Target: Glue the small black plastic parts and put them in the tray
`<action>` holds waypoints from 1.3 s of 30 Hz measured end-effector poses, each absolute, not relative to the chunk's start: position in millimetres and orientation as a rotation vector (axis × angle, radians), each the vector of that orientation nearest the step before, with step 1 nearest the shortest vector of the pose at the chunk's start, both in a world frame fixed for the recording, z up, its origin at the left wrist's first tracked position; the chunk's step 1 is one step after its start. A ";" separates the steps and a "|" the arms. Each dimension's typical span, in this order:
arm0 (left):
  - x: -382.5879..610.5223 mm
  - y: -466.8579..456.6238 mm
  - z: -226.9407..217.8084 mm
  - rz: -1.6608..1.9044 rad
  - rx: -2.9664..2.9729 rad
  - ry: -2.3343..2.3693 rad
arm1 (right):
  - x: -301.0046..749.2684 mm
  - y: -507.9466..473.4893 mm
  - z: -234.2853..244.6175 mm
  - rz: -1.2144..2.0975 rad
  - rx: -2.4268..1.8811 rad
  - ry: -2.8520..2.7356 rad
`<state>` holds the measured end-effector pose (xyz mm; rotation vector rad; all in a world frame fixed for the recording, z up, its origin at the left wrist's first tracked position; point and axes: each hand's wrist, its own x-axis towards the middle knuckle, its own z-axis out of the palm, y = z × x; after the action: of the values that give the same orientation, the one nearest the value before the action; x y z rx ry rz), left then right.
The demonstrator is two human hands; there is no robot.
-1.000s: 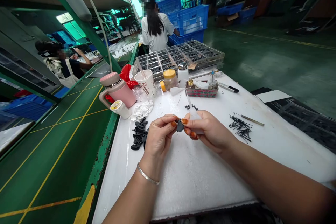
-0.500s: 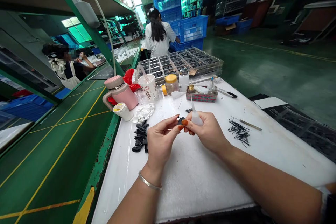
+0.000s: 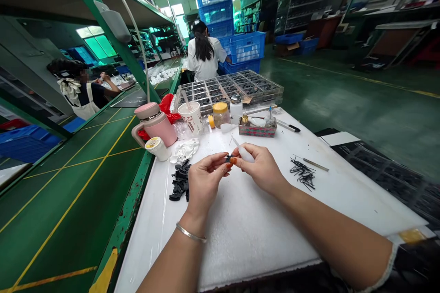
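Fingers of my left hand (image 3: 205,183) pinch a small black plastic part (image 3: 228,158) over the white work surface (image 3: 254,229). My right hand (image 3: 264,169) grips a white squeeze bottle (image 3: 246,153) with a thin nozzle, tilted up and to the left. Its thumb and fingertips also meet the black part, so much of that part is covered. Left of my left hand lies a heap of black plastic parts (image 3: 179,181). To the right of my right hand are loose thin black strips (image 3: 303,175) and a slim metal tool (image 3: 315,164).
Behind my hands stand a pink thermos mug (image 3: 158,126), a paper cup (image 3: 191,118), a yellow-lidded jar (image 3: 221,114) and a small patterned box (image 3: 257,129). A compartment tray (image 3: 230,88) holds black parts. Beyond it sits a person in white (image 3: 204,55); another is at left.
The view has shifted slightly. The squeeze bottle has gone from nearly upright to leaning left, its nozzle pointing up-left. Both hands keep their hold close together.
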<state>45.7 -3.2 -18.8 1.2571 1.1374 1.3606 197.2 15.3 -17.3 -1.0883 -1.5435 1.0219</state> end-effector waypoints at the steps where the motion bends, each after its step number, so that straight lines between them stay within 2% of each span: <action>1: 45.6 -3.0 -19.1 1.361 1.253 1.133 | 197.4 15.6 -18.2 1.011 -1.092 -1.550; 9: 39.7 0.9 -21.1 1.350 1.186 1.056 | 197.8 16.5 -15.1 1.176 -1.027 -1.433; 25: 29.8 3.6 -16.0 1.242 1.134 0.968 | 196.2 16.8 -19.4 1.262 -0.888 -1.422; 39: 38.6 -2.1 -15.4 1.261 1.328 1.175 | 204.3 22.6 -14.1 0.923 -1.025 -1.565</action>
<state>38.6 -2.1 -15.4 1.3277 1.1745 1.2612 204.3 22.6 -14.1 -1.0251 -1.5651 0.9232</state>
